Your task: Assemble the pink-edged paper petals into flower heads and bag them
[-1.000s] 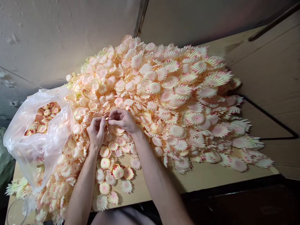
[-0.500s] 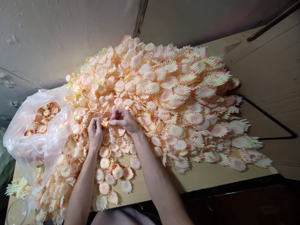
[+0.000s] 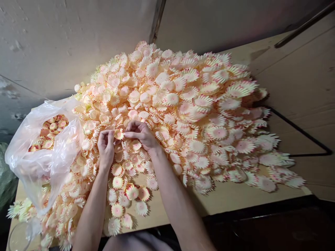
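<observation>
A small artificial flower piece (image 3: 119, 134), cream with yellowish and red-tipped petals, is held between my two hands with its face turned up. My left hand (image 3: 106, 144) pinches its left edge between thumb and curled fingers. From the other side, my right hand (image 3: 141, 136) grips the right edge with thumb and forefinger. Directly below and around both hands spreads a large heap of similar flower pieces (image 3: 170, 99), pale cream and pink. Several loose ones (image 3: 132, 191) lie on the table between my forearms.
A translucent plastic bag (image 3: 62, 153) at the left holds more red-edged flower pieces (image 3: 53, 126). A clear round container (image 3: 19, 237) stands at the lower left corner. The wooden table (image 3: 214, 202) backs onto a grey wall (image 3: 78, 42). Cardboard (image 3: 300, 101) and a bent black rod (image 3: 309, 137) are at the right.
The flower piece between my hands has turned, so its round face and petals now show. My right fingers have shifted slightly along its edge.
</observation>
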{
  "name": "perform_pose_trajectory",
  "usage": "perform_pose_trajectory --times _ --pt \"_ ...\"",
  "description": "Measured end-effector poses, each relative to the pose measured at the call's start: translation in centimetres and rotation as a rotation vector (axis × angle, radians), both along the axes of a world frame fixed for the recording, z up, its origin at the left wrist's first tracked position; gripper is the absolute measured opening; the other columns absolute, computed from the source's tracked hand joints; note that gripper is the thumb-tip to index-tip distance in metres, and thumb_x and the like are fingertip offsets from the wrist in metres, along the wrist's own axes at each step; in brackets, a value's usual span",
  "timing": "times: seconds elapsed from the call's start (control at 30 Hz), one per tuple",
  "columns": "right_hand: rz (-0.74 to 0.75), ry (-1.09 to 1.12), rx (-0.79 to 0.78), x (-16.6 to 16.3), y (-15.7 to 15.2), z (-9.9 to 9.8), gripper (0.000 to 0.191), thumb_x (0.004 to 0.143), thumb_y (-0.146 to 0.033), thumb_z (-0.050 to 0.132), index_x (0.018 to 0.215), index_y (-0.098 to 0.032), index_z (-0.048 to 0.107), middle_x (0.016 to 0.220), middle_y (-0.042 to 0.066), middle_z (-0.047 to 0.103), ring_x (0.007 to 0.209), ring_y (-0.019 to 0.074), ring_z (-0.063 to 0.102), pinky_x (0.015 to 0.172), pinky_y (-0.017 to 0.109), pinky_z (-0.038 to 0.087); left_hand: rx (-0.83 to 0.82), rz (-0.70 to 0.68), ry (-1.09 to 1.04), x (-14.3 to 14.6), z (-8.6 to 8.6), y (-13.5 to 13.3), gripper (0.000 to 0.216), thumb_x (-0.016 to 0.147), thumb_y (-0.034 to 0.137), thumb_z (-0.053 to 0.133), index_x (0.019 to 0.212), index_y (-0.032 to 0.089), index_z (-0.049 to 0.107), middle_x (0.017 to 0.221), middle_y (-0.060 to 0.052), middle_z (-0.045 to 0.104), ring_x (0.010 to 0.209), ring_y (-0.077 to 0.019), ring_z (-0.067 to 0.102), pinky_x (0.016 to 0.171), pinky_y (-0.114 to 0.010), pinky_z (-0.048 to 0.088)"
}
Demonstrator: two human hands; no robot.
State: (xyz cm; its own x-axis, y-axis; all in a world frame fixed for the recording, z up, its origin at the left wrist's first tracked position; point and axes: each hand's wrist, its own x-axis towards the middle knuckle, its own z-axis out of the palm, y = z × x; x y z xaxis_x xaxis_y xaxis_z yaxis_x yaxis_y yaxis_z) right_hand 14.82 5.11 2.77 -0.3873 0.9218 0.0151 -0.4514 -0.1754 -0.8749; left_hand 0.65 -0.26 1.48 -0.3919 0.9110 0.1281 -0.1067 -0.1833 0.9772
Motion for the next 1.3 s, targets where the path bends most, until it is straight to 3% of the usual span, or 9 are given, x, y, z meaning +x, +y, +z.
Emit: perform_pose_trajectory --times 0.1,0.2,0.27,0.5,0.77,1.0,1.2,1.3 --pt "0.011 -0.030 0.007 -0.3 0.0 -0.1 0.029 0.056 -0.024 0.086 0.068 -0.018 0.060 0.069 -0.004 0.064 0.067 0.0094 0.060 0.069 0.024 0.050 0.048 -0.004 0.112 -0.3 0.1 -0.2 0.014 0.089 0.032 0.058 0.099 0.022 0.055 0.109 -0.005 0.068 0.091 -0.0144 0.066 0.065 -0.021 0.054" --pt "0.034 -0.036 0.015 -0.5 0.0 -0.3 0.029 0.057 -0.026 0.086 0.069 -0.018 0.061 0.071 -0.003 0.067 0.068 0.0108 0.062 0.071 0.026 0.052 0.054 -0.035 0.233 -0.8 -0.2 -0.4 0.018 0.090 0.028 0.052 0.082 0.018 0.064 0.112 -0.008 0.069 0.098 -0.0192 0.066 0.069 -0.025 0.055" --pt "0.037 -0.046 0.009 -0.5 -0.1 -0.3 0.030 0.057 -0.027 0.087 0.069 -0.018 0.061 0.071 -0.003 0.068 0.068 0.0114 0.063 0.072 0.027 0.052 0.054 -0.049 0.272 -1.0 -0.2 -0.4 0.022 0.090 0.029 0.051 0.083 0.018 0.069 0.112 -0.010 0.070 0.103 -0.0221 0.066 0.073 -0.028 0.055" --pt "0.041 -0.051 -0.015 -0.5 -0.1 -0.1 0.032 0.054 -0.029 0.089 0.068 -0.018 0.062 0.071 -0.001 0.070 0.068 0.0125 0.065 0.071 0.027 0.054 0.044 -0.016 0.331 -0.4 0.4 -0.4 0.023 0.082 0.039 0.067 0.082 0.016 0.069 0.107 -0.012 0.072 0.090 -0.0200 0.069 0.072 -0.028 0.054" --pt "0.050 -0.036 -0.008 -0.3 0.0 -0.2 0.031 0.056 -0.027 0.088 0.069 -0.018 0.061 0.071 -0.003 0.068 0.070 0.0118 0.065 0.073 0.026 0.054 0.060 -0.038 0.317 -0.8 0.4 -0.4 0.024 0.086 0.038 0.063 0.079 0.016 0.070 0.105 -0.011 0.073 0.096 -0.0208 0.068 0.083 -0.031 0.053" --pt "0.026 -0.019 0.011 -0.5 0.0 -0.7 0.032 0.060 -0.028 0.086 0.071 -0.018 0.058 0.073 -0.003 0.067 0.070 0.0112 0.064 0.074 0.027 0.054 0.062 0.053 0.443 -0.3 0.3 -0.3 0.027 0.094 0.039 0.051 0.097 0.018 0.068 0.100 -0.008 0.071 0.092 -0.0171 0.065 0.084 -0.029 0.050" --pt "0.044 -0.011 0.019 -0.3 0.0 -0.6 0.037 0.059 -0.030 0.086 0.070 -0.019 0.052 0.075 -0.002 0.068 0.071 0.0118 0.062 0.074 0.028 0.054 0.111 0.064 0.408 0.1 0.1 -0.2 0.026 0.095 0.038 0.049 0.088 0.018 0.063 0.105 -0.009 0.067 0.102 -0.0181 0.062 0.093 -0.032 0.047" --pt "0.013 -0.040 0.052 -0.5 -0.2 -0.2 0.033 0.062 -0.033 0.085 0.072 -0.019 0.058 0.076 -0.001 0.067 0.071 0.0119 0.062 0.073 0.028 0.054 0.149 0.094 0.472 0.1 0.1 -0.1 0.024 0.094 0.037 0.051 0.086 0.017 0.063 0.101 -0.009 0.068 0.099 -0.0181 0.063 0.090 -0.033 0.048"
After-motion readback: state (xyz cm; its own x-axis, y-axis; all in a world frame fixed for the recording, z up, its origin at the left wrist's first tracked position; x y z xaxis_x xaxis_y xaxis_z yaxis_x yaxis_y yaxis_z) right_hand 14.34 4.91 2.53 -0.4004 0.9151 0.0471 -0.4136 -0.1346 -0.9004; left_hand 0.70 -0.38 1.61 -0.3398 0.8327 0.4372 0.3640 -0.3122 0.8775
